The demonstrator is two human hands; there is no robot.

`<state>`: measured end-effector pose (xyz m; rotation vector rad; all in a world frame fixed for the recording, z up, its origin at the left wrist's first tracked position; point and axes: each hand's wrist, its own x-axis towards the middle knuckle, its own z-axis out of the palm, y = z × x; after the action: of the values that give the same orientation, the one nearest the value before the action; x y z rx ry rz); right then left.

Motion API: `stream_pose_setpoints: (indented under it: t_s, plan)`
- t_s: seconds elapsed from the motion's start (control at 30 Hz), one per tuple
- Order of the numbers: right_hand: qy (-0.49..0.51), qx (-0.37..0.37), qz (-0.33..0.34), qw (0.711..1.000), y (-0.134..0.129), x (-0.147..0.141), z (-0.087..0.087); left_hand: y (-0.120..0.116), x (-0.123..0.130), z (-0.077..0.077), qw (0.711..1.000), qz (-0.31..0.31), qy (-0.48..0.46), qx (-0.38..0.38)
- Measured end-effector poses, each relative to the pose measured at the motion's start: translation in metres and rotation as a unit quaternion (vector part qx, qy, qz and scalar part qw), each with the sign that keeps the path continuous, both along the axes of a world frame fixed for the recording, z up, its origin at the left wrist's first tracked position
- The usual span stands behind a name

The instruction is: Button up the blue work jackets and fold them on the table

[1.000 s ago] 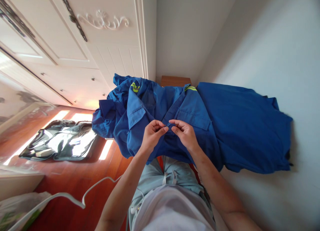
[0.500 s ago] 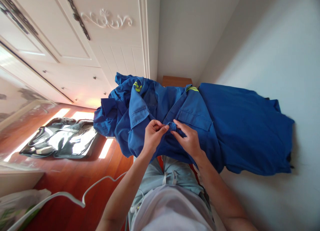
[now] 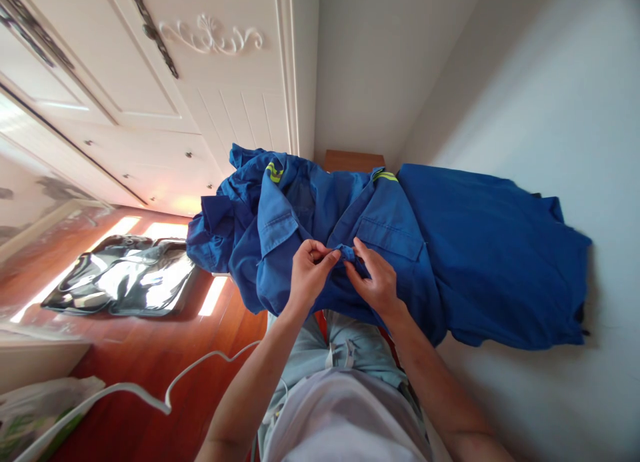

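The left hand [image 3: 314, 269] pinches a fold [image 3: 345, 253] of the blue garment [image 3: 280, 275] between thumb and fingers. The right hand [image 3: 375, 279] is at the same fold, thumb and forefinger parted; its grip cannot be determined. The garment lies spread before the person's legs [image 3: 340, 332]. Leftward, an open suitcase [image 3: 150, 289] rests on the wooden floor [image 3: 215, 375].

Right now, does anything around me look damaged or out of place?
Yes: the wall at far left has a dark, blotchy patch, possibly damage or staining. An open suitcase lies on the floor. The blue clothing is bunched at its left end, smoother at its right. I see no spill.
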<state>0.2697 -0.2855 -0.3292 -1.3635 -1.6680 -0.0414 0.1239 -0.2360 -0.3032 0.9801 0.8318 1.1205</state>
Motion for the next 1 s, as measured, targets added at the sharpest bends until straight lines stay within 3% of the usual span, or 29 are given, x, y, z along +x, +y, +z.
stream_pose_setpoints:
  t_s: [0.3,0.47,0.8,1.0]
  plan:
    - [0.046,-0.007,-0.029,0.998,-0.001,-0.002,0.011,-0.002,0.0,-0.004,1.0,0.003,0.008,0.024]
    - [0.094,-0.054,-0.027,0.994,-0.002,-0.001,0.017,-0.002,-0.001,-0.005,0.998,0.004,0.028,0.047]
    - [0.229,-0.139,0.022,0.963,0.0,0.009,0.022,-0.001,-0.004,-0.007,0.999,-0.019,0.015,0.047]
    - [0.248,-0.172,0.052,0.952,0.001,0.015,0.025,0.0,-0.005,-0.004,0.998,-0.027,0.009,0.054]
